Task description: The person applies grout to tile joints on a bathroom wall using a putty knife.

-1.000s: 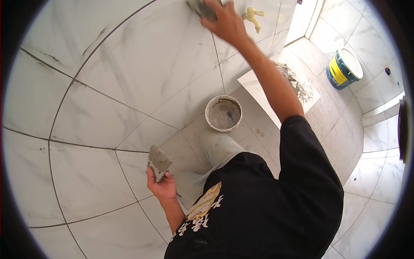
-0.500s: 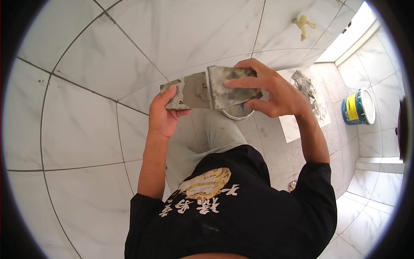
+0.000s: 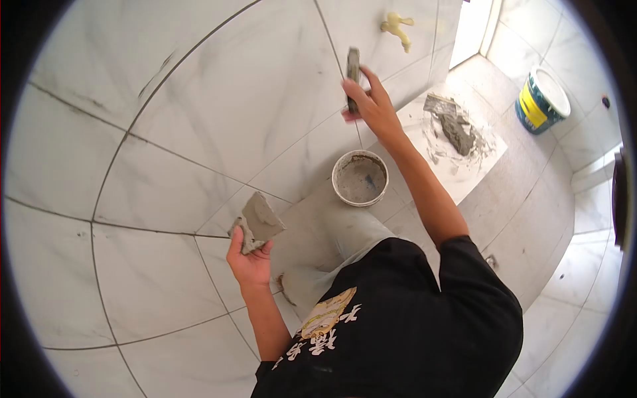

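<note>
In the lower left of the head view, my left hand (image 3: 250, 264) is closed on the edge of a flat square plate (image 3: 267, 221) smeared with grey grout, held tilted up. Farther up, my right hand (image 3: 377, 113) grips a grout-caked flat scraper (image 3: 353, 76), seen nearly edge-on. That scraper overlaps the wall tiles (image 3: 272, 86) close to a vertical joint, below the tap. Between my arms, a round bucket (image 3: 361, 202) with grey residue inside stands on the floor by my knee.
A white board (image 3: 481, 162) on the floor bears a heap of grey mortar (image 3: 458, 132) and a metal blade (image 3: 436, 104). Beyond it stands a blue-green tub (image 3: 539, 109) with a yellow label. A pale yellow tap (image 3: 398, 30) sticks out from the wall.
The two grey pieces, side by side before, are now far apart. My right hand has carried the scraper up to the wall; my left has lowered the plate. The view has shifted.
</note>
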Tool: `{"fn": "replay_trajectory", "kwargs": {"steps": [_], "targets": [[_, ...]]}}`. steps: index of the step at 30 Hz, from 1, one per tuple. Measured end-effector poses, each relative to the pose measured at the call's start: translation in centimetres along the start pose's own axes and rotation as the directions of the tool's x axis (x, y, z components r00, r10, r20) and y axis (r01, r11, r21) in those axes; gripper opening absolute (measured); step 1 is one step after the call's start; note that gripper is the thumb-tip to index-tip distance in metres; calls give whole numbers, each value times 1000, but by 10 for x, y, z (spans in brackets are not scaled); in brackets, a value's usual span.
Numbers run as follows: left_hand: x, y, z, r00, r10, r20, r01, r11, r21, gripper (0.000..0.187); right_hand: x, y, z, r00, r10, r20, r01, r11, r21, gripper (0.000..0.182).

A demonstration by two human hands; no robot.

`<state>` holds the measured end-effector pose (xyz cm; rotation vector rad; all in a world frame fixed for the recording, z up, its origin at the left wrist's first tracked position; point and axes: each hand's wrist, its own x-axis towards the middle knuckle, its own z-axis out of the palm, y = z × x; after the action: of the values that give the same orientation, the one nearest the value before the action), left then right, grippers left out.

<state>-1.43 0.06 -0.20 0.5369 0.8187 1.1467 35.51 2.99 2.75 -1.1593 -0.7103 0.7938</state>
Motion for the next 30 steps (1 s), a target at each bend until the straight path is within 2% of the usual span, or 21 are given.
{"fn": "replay_trajectory", "kwargs": {"steps": [2,4,5,7,8,10,11,13,15,16,17,19,21,22,24,25,28,30], "targets": [[-7,-2,-5,999,-20,-31,21,1000,22,32,18,-18,19,988,-77,-132,74,997,-28,84],[-13,-2,-9,998,-24,-56,25,999,23,31,63,-5,39,907,-307,-289,214,926,-310,84],[-20,-2,-15,998,-12,-60,12,1000,15,31,68,-7,53,904,-308,-295,217,928,-303,84],[-29,-2,-23,998,6,-58,-6,1000,1,31,78,-14,79,844,-352,-404,133,868,-479,86],[-33,-4,-27,996,2,-93,-4,1000,-22,31,79,-15,88,843,-355,-405,134,867,-480,86],[-39,-7,-33,991,-7,-136,1,999,-42,31,67,-11,102,938,-264,-226,129,868,-480,88],[-39,-9,-35,991,-18,-134,12,999,-43,31,58,-12,96,937,-265,-227,129,867,-481,88],[-39,-14,-35,991,-32,-130,24,998,-58,30,41,-20,70,988,-106,116,152,842,-517,84],[-37,-16,-33,993,-20,-119,14,999,-51,30,43,-32,48,932,-357,59,297,662,-688,77],[-36,-16,-34,992,-13,-125,5,998,-59,30,48,-44,37,889,-458,3,306,589,-748,72],[-36,-15,-36,994,0,-107,-8,997,-72,30,60,-55,26,836,-549,15,374,549,-747,67],[-40,-12,-40,995,11,-97,-19,996,-85,30,75,-84,12,724,-685,89,458,380,-804,65],[-39,-11,-41,993,11,-120,-21,996,-84,29,63,-132,11,830,-508,232,452,368,-813,66],[-38,-12,-42,993,1,-120,-11,997,-82,29,68,-128,9,835,-502,227,443,368,-817,66],[-37,-13,-45,990,-21,-139,8,995,-98,28,84,-111,5,751,-579,318,503,190,-843,66],[-37,-14,-47,989,-29,-148,15,996,-93,28,90,-92,2,759,-569,316,498,196,-844,66],[-35,-15,-50,984,-25,-176,7,994,-106,28,96,-11,-14,653,-711,259,504,153,-850,69],[-31,-14,-45,985,-30,-172,13,995,-104,28,84,46,-32,754,-606,254,449,192,-873,70]]}}
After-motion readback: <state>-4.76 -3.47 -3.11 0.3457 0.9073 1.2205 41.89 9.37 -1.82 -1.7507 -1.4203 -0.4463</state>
